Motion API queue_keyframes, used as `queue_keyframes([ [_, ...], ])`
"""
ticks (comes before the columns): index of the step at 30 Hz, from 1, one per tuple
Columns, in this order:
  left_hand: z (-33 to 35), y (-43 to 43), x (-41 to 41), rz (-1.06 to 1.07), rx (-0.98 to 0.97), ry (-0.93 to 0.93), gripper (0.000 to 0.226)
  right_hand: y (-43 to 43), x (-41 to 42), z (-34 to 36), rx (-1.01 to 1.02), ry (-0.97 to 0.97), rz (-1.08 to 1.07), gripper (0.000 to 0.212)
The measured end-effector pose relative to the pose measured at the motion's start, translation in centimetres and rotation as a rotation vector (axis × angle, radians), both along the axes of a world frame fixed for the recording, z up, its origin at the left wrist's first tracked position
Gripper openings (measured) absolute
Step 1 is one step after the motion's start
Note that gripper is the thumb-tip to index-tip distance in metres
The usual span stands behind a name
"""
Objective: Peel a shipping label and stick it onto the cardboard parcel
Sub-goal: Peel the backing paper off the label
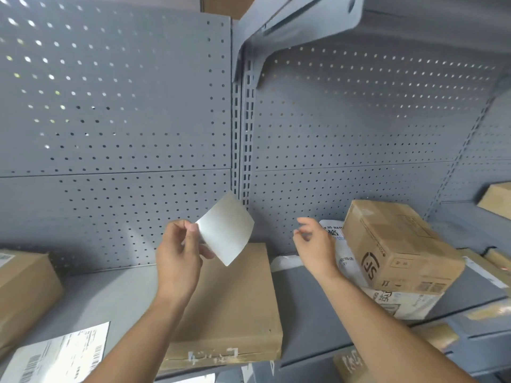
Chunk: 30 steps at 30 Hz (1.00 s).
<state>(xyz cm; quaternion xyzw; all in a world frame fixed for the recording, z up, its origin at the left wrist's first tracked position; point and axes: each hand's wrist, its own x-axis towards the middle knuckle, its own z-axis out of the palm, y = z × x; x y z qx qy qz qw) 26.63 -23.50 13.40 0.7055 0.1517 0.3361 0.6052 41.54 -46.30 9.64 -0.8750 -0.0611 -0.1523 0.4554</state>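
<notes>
My left hand pinches one corner of a blank white label sheet and holds it tilted in the air above a flat cardboard parcel that lies on the grey shelf. The sheet's plain side faces me; I cannot tell whether it is the label or its backing. To the right, my right hand hovers with fingers spread and nothing in it, a short gap away from the sheet. A printed shipping label with barcodes lies on the shelf at the lower left.
A taped cardboard box rests tilted on white plastic mailers at the right. Another brown box stands at the left edge. Grey perforated back panels and a shelf bracket rise behind and above. More parcels lie at the far right.
</notes>
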Motion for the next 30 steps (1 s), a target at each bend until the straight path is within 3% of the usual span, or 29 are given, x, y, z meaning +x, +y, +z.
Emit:
queue_keyframes([
  [4,0.0,1.5,-0.4,-0.023,0.077,0.006,0.018,2.7,-2.4,4.2,0.099,-0.132,0.193,0.024],
  [6,0.0,2.4,-0.7,-0.031,0.099,0.017,0.017,4.4,-3.7,7.0,0.055,-0.162,0.342,0.021],
  [14,0.7,4.8,-2.0,-0.088,0.097,-0.013,0.015,11.7,-5.4,14.8,-0.538,-0.177,0.758,0.022],
  [22,1.0,7.5,-2.9,-0.111,0.048,0.004,0.014,14.9,-6.0,15.8,-0.815,-0.074,0.805,0.016],
  [27,1.5,8.5,-3.5,-0.116,-0.062,-0.006,0.021,15.7,-5.8,15.2,-0.781,-0.153,0.768,0.017],
  [30,1.4,9.4,-3.3,-0.123,-0.103,0.112,0.029,15.4,-5.4,15.0,-0.659,-0.293,0.752,0.016],
])
